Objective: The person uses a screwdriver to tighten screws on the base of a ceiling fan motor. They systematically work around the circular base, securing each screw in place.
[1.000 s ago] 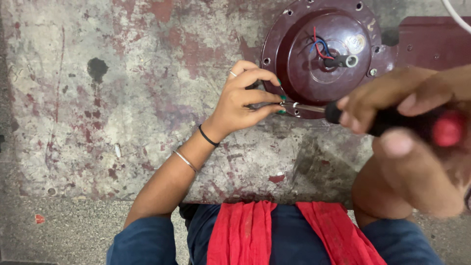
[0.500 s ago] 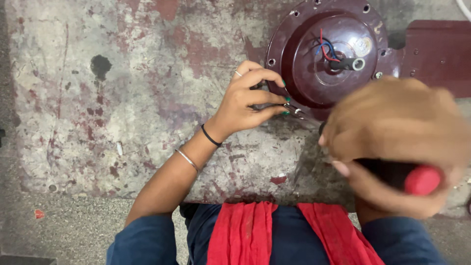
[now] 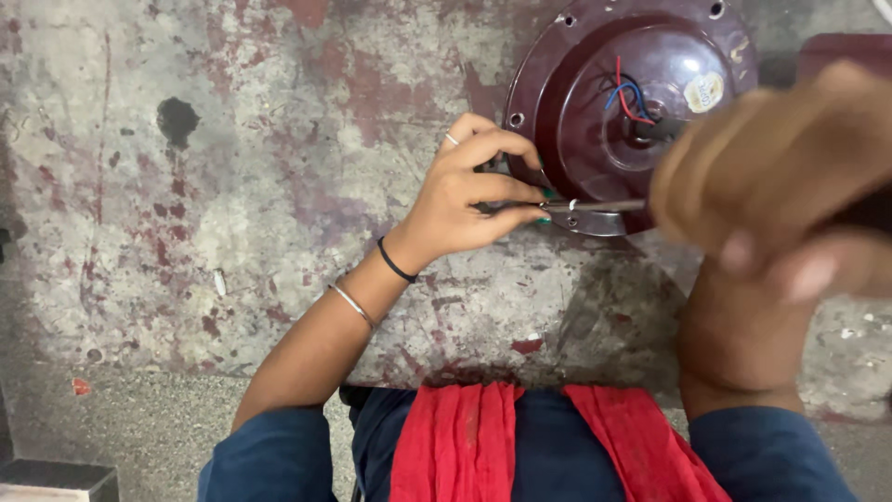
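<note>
I see the maroon fan motor housing (image 3: 632, 102) lying on the worn worktop (image 3: 232, 186). My left hand (image 3: 465, 200) pinches the screwdriver shaft (image 3: 604, 204) at the housing's near rim; the shaft runs rightward into my right hand (image 3: 790, 186), blurred, closed round the handle. Inside the housing: red, blue and black wires (image 3: 623, 93).

Lighting: soft, even daylight, moderately bright; source direction unclear. Glare: one pale sheen on the glossy maroon motor housing (image 3: 641, 84). Shadows: faint, a soft dark patch on the counter (image 3: 232, 186) below my right forearm. Focus: my left hand (image 3: 469, 191) and the worn counter surface sharp. Blur: my right hand (image 3: 780, 177), close to the lens, heavily smeared and out of focus. Edge distortion: none noticeable.
</note>
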